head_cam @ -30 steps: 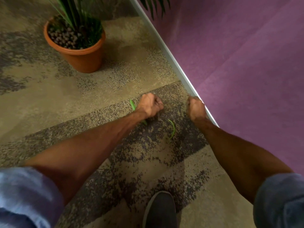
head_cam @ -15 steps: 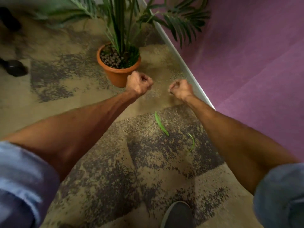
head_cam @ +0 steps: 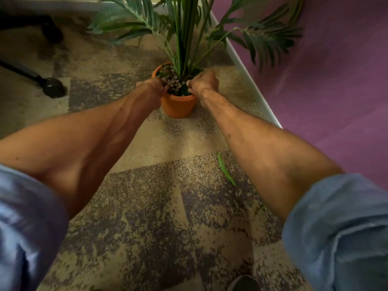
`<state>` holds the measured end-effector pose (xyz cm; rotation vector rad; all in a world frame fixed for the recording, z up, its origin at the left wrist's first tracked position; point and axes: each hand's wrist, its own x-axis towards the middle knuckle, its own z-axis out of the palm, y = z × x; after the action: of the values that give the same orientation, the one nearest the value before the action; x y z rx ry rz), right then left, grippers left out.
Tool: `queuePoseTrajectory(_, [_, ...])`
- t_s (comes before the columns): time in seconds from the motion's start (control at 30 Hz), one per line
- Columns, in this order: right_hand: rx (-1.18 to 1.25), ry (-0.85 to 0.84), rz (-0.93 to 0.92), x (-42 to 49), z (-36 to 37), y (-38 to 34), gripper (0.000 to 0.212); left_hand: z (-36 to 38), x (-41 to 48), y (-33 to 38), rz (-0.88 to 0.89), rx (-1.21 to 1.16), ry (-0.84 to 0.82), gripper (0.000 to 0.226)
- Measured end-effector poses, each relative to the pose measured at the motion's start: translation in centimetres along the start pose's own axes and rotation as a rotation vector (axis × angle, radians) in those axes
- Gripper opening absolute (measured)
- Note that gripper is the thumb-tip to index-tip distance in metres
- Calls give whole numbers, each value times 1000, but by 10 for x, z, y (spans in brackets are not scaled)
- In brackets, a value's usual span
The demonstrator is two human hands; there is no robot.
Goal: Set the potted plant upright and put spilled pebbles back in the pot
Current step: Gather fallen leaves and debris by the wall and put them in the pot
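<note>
The terracotta pot stands upright on the patterned carpet, with the palm plant rising straight from it. Brownish pebbles fill its top. My left hand is a closed fist at the pot's left rim, fingers curled around a handful of pebbles that they hide. My right hand is a closed fist over the right rim, its pinched fingertips just above the pebbles in the pot. No loose pebbles show on the carpet.
A fallen green leaf lies on the carpet beside my right forearm. A purple wall with a white baseboard runs along the right. A black chair castor sits at left. My shoe is at the bottom edge.
Both fists rose from the carpet near the fallen leaves and travelled forward to the pot's rim. The view has tilted up, so more of the plant shows.
</note>
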<state>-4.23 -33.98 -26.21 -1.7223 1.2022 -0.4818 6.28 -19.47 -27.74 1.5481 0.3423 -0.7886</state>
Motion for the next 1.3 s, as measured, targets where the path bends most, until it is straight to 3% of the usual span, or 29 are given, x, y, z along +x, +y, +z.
queuePoseTrajectory(0.07, [10,-6,22,17,0,9,41,5,-29,1,-17,-127,-11,49])
queuePoseTrajectory(0.2, [14,18,8,-16,-30,-2,18,8,-59,7,17,-199,52,48])
queuePoseTrajectory(0.37, [221,-54,41,-32,-60,14,8,5,-81,11,115,-315,107,28])
queuePoseTrajectory(0.6, [66,-177,63,-61,-124,71,15,10,-112,-4,204,-317,30,32])
queuePoseTrajectory(0.7, [-101,-133,102,-66,-154,114,14,18,-120,-29,220,-142,-60,32])
queuePoseTrajectory(0.87, [-445,153,200,-100,-210,196,11,44,-132,-98,206,141,-209,35])
queuePoseTrajectory(1.0, [-694,189,126,-122,-246,255,52,62,-146,-165,196,426,-397,32])
queuePoseTrajectory(1.1, [-783,184,50,-109,-268,286,52,73,-151,-206,218,635,-524,29])
queuePoseTrajectory(1.17, [-831,140,4,-98,-280,294,45,78,-152,-225,322,828,-557,24])
queuePoseTrajectory(1.3, [-1033,-15,-99,-67,-297,308,41,77,-156,-237,756,1170,-544,25])
